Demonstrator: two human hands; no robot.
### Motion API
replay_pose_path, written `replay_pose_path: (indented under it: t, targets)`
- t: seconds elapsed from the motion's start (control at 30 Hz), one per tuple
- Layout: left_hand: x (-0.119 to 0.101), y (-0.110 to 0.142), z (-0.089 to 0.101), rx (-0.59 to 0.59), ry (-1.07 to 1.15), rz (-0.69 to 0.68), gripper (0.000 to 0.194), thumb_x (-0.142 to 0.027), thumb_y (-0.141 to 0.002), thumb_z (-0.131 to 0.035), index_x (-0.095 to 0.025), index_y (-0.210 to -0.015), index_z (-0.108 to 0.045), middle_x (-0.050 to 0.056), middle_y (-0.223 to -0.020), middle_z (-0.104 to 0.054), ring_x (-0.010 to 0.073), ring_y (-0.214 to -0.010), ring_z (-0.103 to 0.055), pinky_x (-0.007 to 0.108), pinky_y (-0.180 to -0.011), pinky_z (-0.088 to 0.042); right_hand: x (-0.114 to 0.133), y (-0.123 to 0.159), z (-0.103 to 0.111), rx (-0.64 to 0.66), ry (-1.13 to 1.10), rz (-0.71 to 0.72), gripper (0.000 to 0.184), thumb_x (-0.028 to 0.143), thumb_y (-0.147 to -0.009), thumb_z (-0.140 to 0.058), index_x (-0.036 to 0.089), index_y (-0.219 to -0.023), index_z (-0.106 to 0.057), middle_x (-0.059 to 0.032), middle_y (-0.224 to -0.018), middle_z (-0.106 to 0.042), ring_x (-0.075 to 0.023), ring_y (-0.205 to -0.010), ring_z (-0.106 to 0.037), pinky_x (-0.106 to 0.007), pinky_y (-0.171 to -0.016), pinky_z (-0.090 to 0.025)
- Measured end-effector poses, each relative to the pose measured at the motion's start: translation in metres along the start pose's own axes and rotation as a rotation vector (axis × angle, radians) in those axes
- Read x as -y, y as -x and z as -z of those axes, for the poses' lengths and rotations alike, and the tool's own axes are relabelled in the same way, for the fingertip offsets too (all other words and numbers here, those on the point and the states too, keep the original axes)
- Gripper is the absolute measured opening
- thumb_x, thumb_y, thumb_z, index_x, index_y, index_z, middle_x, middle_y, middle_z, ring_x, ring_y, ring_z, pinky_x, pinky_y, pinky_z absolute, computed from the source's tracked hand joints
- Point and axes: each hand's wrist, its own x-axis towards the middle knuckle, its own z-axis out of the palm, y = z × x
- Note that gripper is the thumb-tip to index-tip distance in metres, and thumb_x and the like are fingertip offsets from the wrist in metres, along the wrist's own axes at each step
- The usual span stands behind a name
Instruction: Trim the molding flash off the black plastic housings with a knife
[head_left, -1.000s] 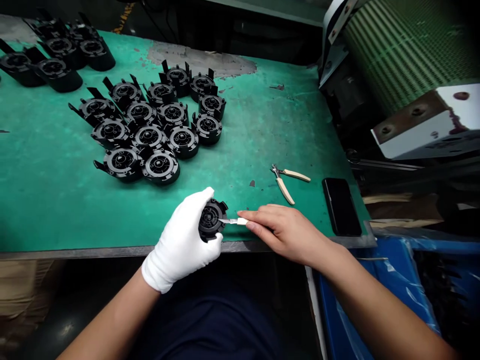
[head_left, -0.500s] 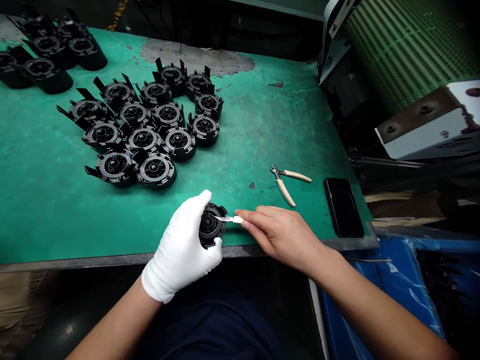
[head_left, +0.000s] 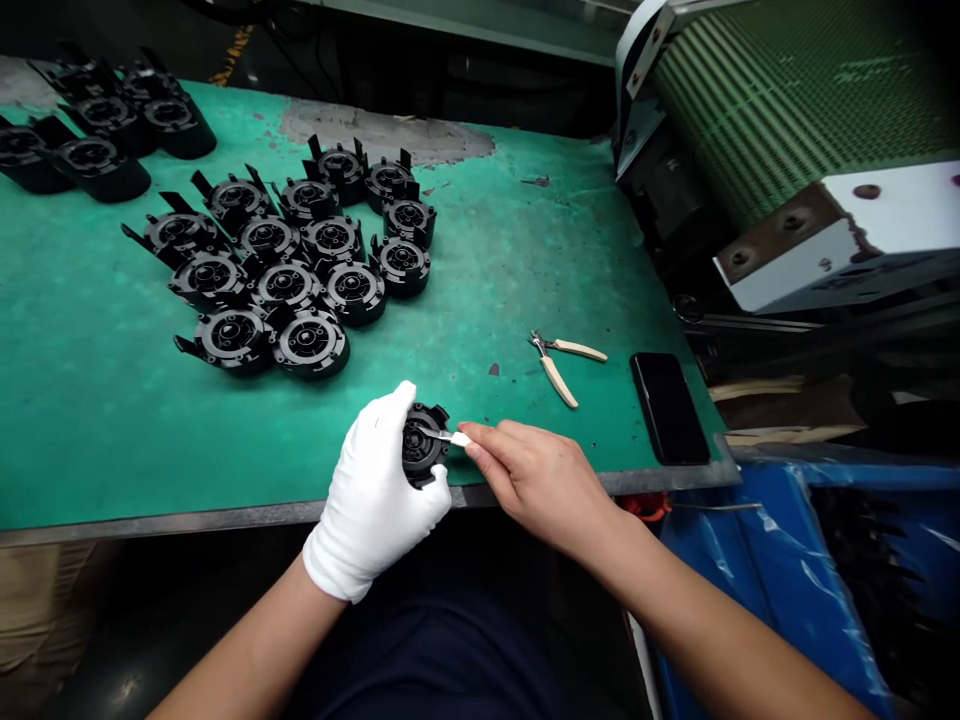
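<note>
My left hand point(head_left: 375, 495), in a white glove, is wrapped round a round black plastic part point(head_left: 422, 445) at the near edge of the green table point(head_left: 97, 420). My bare right hand point(head_left: 536, 480) pinches a small knife with a pale handle point(head_left: 450, 437); its blade tip rests on the face of the part. A cluster of several similar black parts point(head_left: 289, 270) lies on the table beyond my left hand.
Pale-handled pliers point(head_left: 559, 362) and a black phone point(head_left: 667, 405) lie to the right on the table. More black parts point(head_left: 94, 125) sit at the far left. A green ribbed conveyor machine point(head_left: 787, 110) stands right. A blue bin with plastic lining point(head_left: 780, 570) is below it.
The knife tip has slid slightly further left across the part's face as my right hand came closer. The view has shifted a little; both hands keep their grips.
</note>
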Motion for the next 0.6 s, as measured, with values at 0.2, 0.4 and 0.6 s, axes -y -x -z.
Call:
replay_pose_path:
  t: [0.2,0.4,0.6]
  targets:
    - [-0.001,0.000,-0.002,-0.024,0.007,0.017,0.083,-0.019,-0.078,-0.069,-0.016,-0.153,-0.034,0.017,-0.143,-0.053,0.0321,-0.136,-0.052,0.051,-0.116,-0.046,0.003,0.000,-0.003,-0.056,0.088,-0.015,0.038,0.039,-0.110,-0.039,0.030,-0.136,-0.066,-0.0028,-0.093,-0.072,-0.0191,-0.086,-0.068,-0.031,-0.071,-0.044]
    - [-0.001,0.000,-0.001,-0.011,0.012,0.033,0.082,-0.021,-0.078,-0.069,-0.016,-0.152,-0.035,0.017,-0.141,-0.054,0.0320,-0.135,-0.052,0.050,-0.116,-0.046,0.003,0.002,-0.005,-0.059,0.072,0.006,0.039,0.039,-0.110,-0.040,0.028,-0.137,-0.065,-0.0033,-0.094,-0.072,-0.0183,-0.086,-0.067,-0.030,-0.073,-0.044]
    - [-0.003,0.001,-0.004,-0.044,-0.009,0.021,0.079,-0.022,-0.080,-0.069,-0.015,-0.152,-0.036,0.017,-0.139,-0.055,0.0326,-0.133,-0.054,0.051,-0.114,-0.047,0.011,0.001,-0.006,-0.104,0.158,-0.054,0.038,0.040,-0.109,-0.041,0.031,-0.134,-0.068,-0.0035,-0.087,-0.071,-0.0178,-0.079,-0.066,-0.031,-0.064,-0.040]
